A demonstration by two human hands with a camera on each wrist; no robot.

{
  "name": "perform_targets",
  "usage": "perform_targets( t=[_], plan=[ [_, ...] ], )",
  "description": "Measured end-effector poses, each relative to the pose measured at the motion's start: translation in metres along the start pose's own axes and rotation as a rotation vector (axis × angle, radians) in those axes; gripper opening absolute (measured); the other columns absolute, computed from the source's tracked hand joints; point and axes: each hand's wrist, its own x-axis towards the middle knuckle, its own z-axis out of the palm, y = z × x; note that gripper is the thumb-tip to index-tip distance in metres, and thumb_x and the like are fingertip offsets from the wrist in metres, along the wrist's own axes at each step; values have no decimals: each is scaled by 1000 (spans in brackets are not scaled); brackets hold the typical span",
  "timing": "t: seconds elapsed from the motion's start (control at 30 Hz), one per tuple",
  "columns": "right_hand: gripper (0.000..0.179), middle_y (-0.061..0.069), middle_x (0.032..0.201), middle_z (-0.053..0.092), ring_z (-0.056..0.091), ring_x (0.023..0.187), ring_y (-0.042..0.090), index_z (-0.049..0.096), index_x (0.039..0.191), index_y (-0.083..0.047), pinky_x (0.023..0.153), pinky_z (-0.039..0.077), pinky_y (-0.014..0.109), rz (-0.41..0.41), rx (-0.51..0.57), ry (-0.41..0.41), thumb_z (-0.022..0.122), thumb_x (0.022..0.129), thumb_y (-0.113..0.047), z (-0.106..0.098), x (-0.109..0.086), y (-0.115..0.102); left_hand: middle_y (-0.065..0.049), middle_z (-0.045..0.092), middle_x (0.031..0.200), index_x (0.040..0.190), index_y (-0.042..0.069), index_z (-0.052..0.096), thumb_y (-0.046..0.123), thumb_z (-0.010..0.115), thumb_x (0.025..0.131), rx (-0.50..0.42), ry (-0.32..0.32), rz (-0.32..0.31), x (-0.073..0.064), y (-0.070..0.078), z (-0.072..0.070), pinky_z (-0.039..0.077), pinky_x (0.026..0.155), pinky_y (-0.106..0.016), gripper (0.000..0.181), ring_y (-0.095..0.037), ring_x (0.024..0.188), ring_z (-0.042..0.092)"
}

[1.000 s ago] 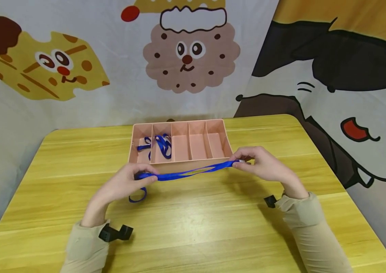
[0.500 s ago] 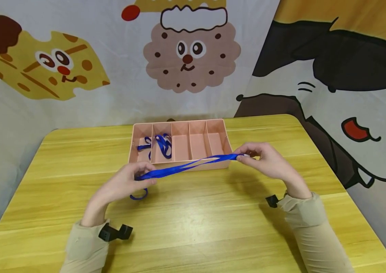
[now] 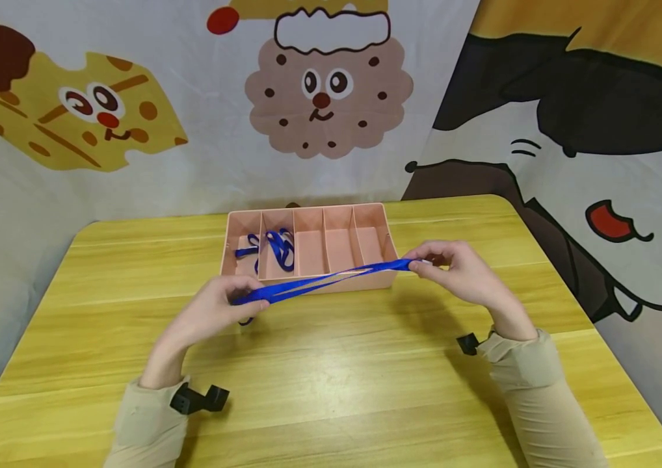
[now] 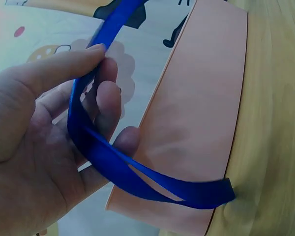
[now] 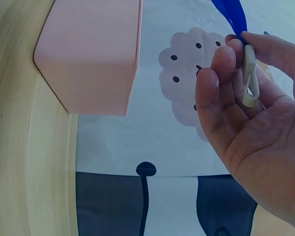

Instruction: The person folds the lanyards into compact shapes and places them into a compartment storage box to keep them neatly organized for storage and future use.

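A blue lanyard (image 3: 389, 265) stretches between my two hands in front of the box, sloping up toward the right. My left hand (image 3: 208, 309) pinches its doubled strap between thumb and forefinger. The loose end of the strap (image 4: 120, 179) hangs as a loop past the palm in the left wrist view. At the other end, my right hand (image 3: 456, 270) pinches the strap just above a whitish plastic clip (image 5: 249, 73), which lies along the fingers in the right wrist view.
A pink box (image 3: 360, 283) with several compartments stands at the back of the wooden table (image 3: 331, 390). Blue straps (image 3: 281, 250) lie in its two leftmost compartments. Behind hangs a cartoon-printed cloth (image 3: 190, 182).
My right hand has risen and shifted slightly right and away, pulling the lanyard along. The loop dangling below my left hand has drawn up and shows less.
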Motion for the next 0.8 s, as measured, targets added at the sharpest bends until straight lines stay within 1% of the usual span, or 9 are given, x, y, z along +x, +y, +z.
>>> perform_targets(
  t=[0.1,0.2,0.3,0.43,0.47,0.57,0.67,0.73,0.8],
  plan=[
    [10,1,86,71,58,74,11,79,105,-8,63,46,24,7,17,6,69,101,-9,-1,0,0,-5,67,93,108,6,72,15,76,97,15,-27,14,-1,1,0,48,65,-22,15,-8,76,56],
    [11,-3,87,70,57,71,11,78,106,-8,60,44,24,2,34,15,69,101,-9,-1,-1,-1,-6,67,94,108,6,71,15,77,96,21,-38,21,-1,3,0,48,67,-22,16,-9,77,56],
    [11,-3,88,70,57,70,10,78,107,-7,59,44,24,-17,47,38,69,101,-7,-2,-2,-2,-6,66,93,107,6,71,16,78,95,11,-28,-3,-2,4,-1,49,64,-23,17,-10,75,57],
    [11,-8,84,68,57,69,9,78,106,-6,60,46,23,-39,48,82,68,101,-6,-4,-3,-3,-6,65,94,106,8,71,20,77,96,26,20,-23,-4,5,-3,48,64,-24,17,-11,76,56],
    [11,-7,82,68,56,69,10,78,107,-5,59,46,23,-41,49,93,68,101,-6,-5,-4,-3,-7,65,96,107,9,72,22,76,97,32,33,-25,-5,5,-4,48,64,-24,16,-12,77,56],
    [12,-9,82,68,58,69,11,77,107,-3,60,47,23,-47,60,120,68,101,-6,-8,-4,-1,-8,70,107,111,11,75,23,72,101,59,76,-14,-8,5,-8,50,68,-24,16,-10,83,58],
    [12,-10,83,69,59,71,11,78,108,-3,61,47,23,-36,64,145,68,102,-7,-11,-5,1,-10,74,111,118,10,76,21,70,103,58,90,0,-12,5,-14,53,73,-22,20,-6,88,60],
    [12,-15,84,69,61,72,10,78,108,-3,62,48,22,-24,58,162,68,102,-8,-13,-5,2,-8,75,107,120,9,76,19,70,102,58,91,11,-14,5,-17,53,73,-21,21,-3,87,61],
    [13,-16,84,69,61,73,8,78,108,-4,62,47,22,-7,50,180,69,102,-10,-15,-6,3,-5,74,101,121,8,76,17,71,101,56,94,25,-16,3,-21,51,70,-21,22,-2,83,59]
  ],
)
